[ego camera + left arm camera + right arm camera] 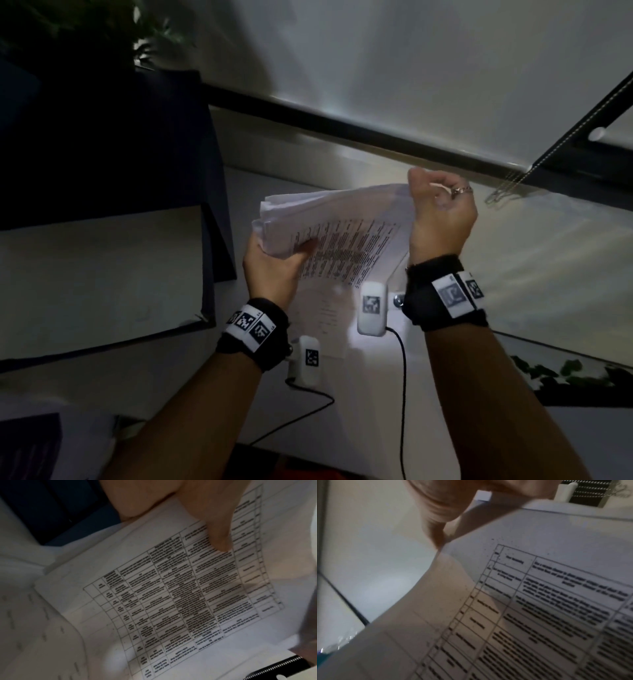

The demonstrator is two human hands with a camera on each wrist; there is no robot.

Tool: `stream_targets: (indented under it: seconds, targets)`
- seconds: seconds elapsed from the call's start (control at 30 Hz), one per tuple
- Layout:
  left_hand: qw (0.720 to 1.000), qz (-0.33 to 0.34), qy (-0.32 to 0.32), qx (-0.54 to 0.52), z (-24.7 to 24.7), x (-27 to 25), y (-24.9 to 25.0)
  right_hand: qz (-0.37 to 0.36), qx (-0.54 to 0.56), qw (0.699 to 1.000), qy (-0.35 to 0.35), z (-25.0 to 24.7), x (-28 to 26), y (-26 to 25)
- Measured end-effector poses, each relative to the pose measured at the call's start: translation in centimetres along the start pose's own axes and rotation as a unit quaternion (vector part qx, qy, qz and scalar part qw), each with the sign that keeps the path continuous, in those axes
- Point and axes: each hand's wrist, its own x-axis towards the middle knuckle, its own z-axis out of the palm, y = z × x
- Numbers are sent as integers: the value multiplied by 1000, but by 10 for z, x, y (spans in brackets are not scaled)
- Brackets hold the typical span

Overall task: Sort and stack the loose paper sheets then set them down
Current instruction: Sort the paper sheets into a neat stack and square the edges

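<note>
A bundle of white paper sheets (346, 233) with a printed table on the top sheet is held in the air above a white surface. My left hand (274, 263) grips its left edge, thumb (212, 524) lying on the printed table (180, 601). My right hand (442, 212) pinches the right corner of the sheets (539, 601) from above, thumb (436, 534) at the paper's edge. The bundle's edges are uneven on the left. One more sheet (325, 318) lies flat on the surface beneath the bundle.
A dark folder or box (113, 171) with a pale sheet in it stands at the left. A black window frame (342, 126) and a blind's bead chain (507, 192) run behind. Green leaves (565, 373) show at lower right. Cables (404, 377) trail from the wrist cameras.
</note>
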Motion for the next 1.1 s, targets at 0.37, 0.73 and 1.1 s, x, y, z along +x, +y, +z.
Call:
stream_targets:
  seconds: [0.37, 0.73, 1.1]
  targets:
    - [999, 33, -32, 14, 6, 13, 14, 23, 0, 996, -83, -17, -3, 19]
    - [997, 76, -4, 14, 8, 16, 31, 73, -51, 983, -158, -28, -6, 27]
    - [988, 145, 62, 5, 25, 25, 65, 57, 19, 995, -83, -7, -8, 19]
